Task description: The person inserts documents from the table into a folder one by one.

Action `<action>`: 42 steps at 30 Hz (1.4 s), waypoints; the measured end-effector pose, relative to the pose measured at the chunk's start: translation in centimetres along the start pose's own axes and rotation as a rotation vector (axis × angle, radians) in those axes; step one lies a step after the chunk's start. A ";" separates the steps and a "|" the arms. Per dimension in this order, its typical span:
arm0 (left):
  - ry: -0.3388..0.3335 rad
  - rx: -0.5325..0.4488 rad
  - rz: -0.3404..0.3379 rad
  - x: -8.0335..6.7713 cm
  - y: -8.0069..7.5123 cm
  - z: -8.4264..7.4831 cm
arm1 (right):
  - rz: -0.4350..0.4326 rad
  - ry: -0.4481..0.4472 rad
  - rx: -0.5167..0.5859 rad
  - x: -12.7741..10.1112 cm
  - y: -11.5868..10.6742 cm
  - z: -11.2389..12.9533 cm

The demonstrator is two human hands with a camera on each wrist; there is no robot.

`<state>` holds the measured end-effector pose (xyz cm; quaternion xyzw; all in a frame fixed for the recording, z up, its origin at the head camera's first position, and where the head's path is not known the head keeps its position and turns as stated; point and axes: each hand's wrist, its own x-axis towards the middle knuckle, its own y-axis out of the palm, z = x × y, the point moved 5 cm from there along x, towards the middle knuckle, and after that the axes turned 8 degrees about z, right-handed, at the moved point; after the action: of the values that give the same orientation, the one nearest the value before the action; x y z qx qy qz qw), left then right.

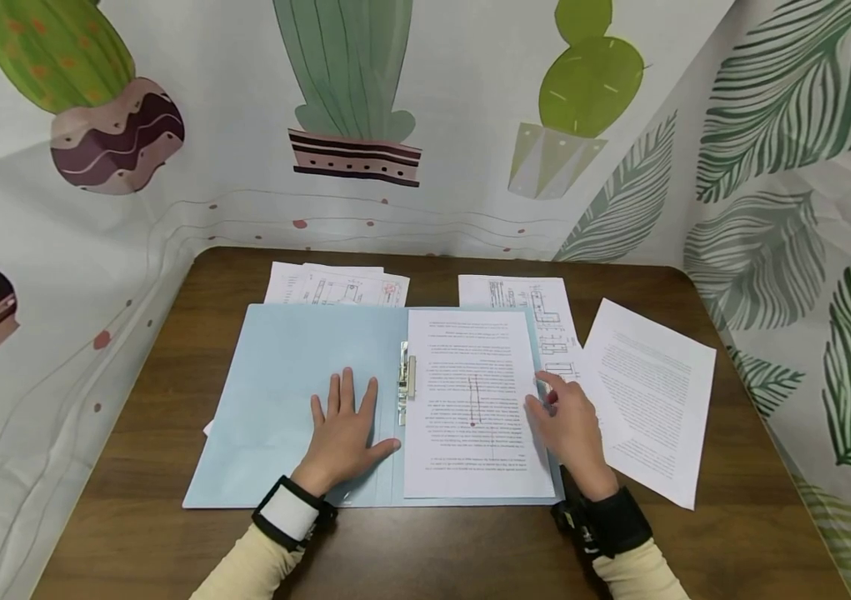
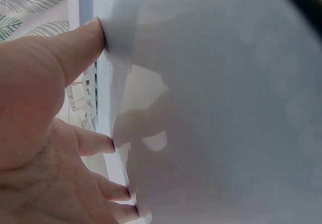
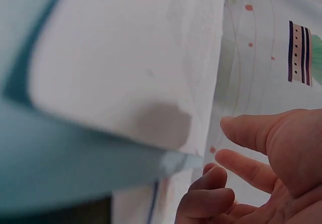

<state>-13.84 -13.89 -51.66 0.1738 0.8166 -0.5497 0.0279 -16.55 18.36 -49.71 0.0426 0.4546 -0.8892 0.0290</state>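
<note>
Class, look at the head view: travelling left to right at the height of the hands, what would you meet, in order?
The person's left hand, silver metal clip, straight-lying white printed paper, right hand, slanted white printed sheet.

Head view faces forward and down; close wrist views share its folder (image 1: 282, 358).

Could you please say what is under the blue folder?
Papers and, further right, a drawing sheet stick out from under the blue folder; a white corner peeks from its left side. Whatever else lies beneath is covered.
</note>
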 end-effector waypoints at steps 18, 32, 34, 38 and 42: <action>-0.006 0.000 -0.001 0.1 0.0 0.2 | -0.322 -0.214 -0.040 2.0 -9.6 -2.3; -0.005 0.004 -0.005 0.1 0.2 0.2 | -0.347 -0.049 -0.040 2.8 -13.3 -6.5; -0.003 0.004 -0.005 0.1 0.2 0.2 | -0.341 -0.025 -0.042 2.9 -13.4 -7.0; 0.000 0.009 -0.007 0.1 0.3 0.3 | -0.332 0.011 -0.043 3.1 -13.7 -8.1; -0.003 0.008 -0.008 0.2 0.3 0.3 | -0.323 0.044 -0.059 3.3 -13.9 -9.3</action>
<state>-13.92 -14.00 -52.11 0.1698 0.8151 -0.5533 0.0260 -20.66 33.95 -44.25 -0.0126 0.4820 -0.8674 -0.1229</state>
